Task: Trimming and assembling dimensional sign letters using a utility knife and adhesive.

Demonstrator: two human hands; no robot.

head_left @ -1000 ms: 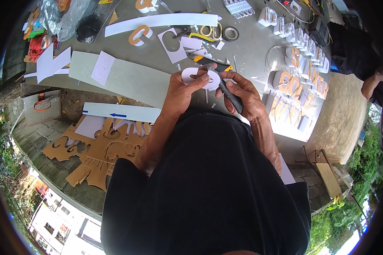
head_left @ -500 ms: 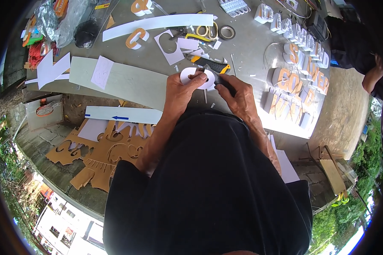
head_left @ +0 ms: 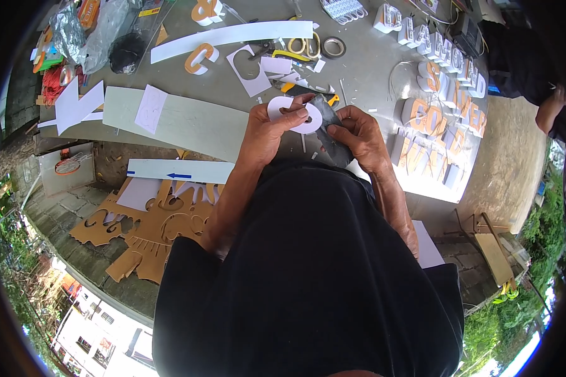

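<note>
My left hand (head_left: 262, 135) pinches a white figure-eight-shaped cutout (head_left: 314, 117) with two holes, the thumb lying across its face. Between the fingers of my right hand (head_left: 363, 138) is a dark grey, bent sheet of sandpaper (head_left: 334, 143). Its upper part meets the right edge of the cutout. Just beyond my hands, a yellow and black utility knife (head_left: 289, 88) is partly hidden by them. Near it lies a white sheet with a round opening (head_left: 244, 70).
Scissors (head_left: 305, 47) and a roll of black tape (head_left: 333, 47) lie farther off. White-sided letters (head_left: 424, 116) stand in rows on the right. A long pale strip (head_left: 188, 119) extends left. Brown cut-out board (head_left: 151, 226) rests below the table edge. Another person's hand (head_left: 550, 110) shows at far right.
My right hand has shifted slightly right and down, and the sandpaper now shows more of its surface, hanging lower. My left hand keeps the cutout in nearly the same place.
</note>
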